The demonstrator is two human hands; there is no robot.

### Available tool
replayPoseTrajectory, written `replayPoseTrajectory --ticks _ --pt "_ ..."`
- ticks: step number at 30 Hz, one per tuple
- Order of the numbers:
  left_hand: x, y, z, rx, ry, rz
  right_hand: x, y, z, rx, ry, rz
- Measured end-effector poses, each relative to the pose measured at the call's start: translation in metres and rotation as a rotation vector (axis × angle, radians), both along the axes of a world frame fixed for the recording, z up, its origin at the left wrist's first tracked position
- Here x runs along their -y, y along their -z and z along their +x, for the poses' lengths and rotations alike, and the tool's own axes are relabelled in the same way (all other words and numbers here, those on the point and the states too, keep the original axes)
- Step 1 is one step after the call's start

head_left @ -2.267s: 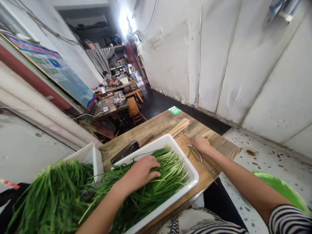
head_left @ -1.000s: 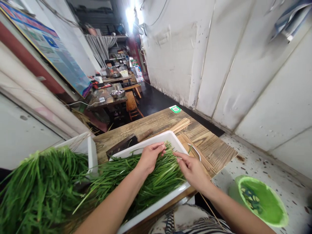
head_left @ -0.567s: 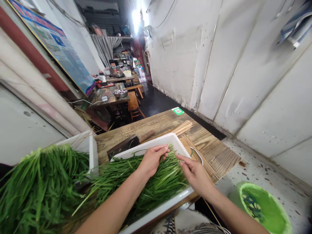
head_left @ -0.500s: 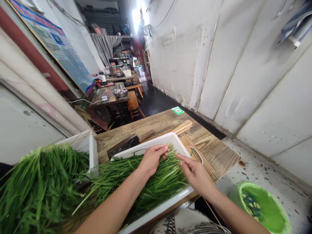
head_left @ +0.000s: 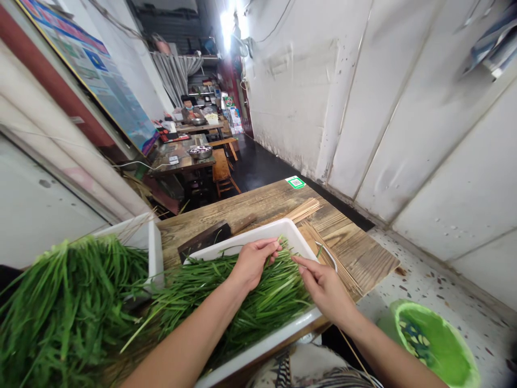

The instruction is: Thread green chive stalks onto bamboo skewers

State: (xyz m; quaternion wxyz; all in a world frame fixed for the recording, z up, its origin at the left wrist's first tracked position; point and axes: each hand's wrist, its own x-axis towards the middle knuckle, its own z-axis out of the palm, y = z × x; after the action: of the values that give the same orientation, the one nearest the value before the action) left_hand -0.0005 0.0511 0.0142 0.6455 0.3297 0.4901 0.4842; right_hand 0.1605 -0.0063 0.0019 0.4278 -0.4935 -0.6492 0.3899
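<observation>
A white tray (head_left: 242, 362) on the wooden table holds a thick layer of garlic chives (head_left: 266, 302), their pale ends toward the upper right. My left hand (head_left: 252, 264) is over the tray, thumb and fingers pinched on the pale ends of a few chives. Just to its right, my right hand (head_left: 321, 280) has its fingertips closed on a thin bamboo skewer (head_left: 350, 345). The skewer runs back beneath my right wrist, partly hidden by the hand. A small gap separates the two hands' fingertips.
Bamboo skewers (head_left: 305, 210) lie in a bundle beyond the tray, near a cleaver (head_left: 205, 240). More chives (head_left: 76, 291) hang over a white bin (head_left: 155, 253) at left. A green bucket (head_left: 452, 334) stands on the floor at right. Farther back, a person (head_left: 189, 112) sits at a table.
Both hands stay in almost the same place, with the same grips. The view has shifted very slightly.
</observation>
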Motion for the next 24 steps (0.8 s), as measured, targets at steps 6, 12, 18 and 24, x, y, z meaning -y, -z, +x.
replayPoseTrajectory --ticks 6,12,18,24 --pt "0.0002 0.0 -0.0006 -0.003 0.003 0.014 0.0004 0.0004 -0.0002 -0.018 0.007 0.002" --pt "0.0 0.0014 -0.0013 0.0 0.0 0.004 -0.0005 0.0023 0.0001 -0.046 0.002 0.004" --pt "0.0001 0.0012 -0.001 -0.008 -0.001 -0.006 -0.0002 0.0025 0.0 -0.035 0.011 0.013" --pt "0.0008 0.0024 -0.001 -0.028 0.01 0.004 0.0 0.0008 -0.0001 -0.039 0.008 0.014"
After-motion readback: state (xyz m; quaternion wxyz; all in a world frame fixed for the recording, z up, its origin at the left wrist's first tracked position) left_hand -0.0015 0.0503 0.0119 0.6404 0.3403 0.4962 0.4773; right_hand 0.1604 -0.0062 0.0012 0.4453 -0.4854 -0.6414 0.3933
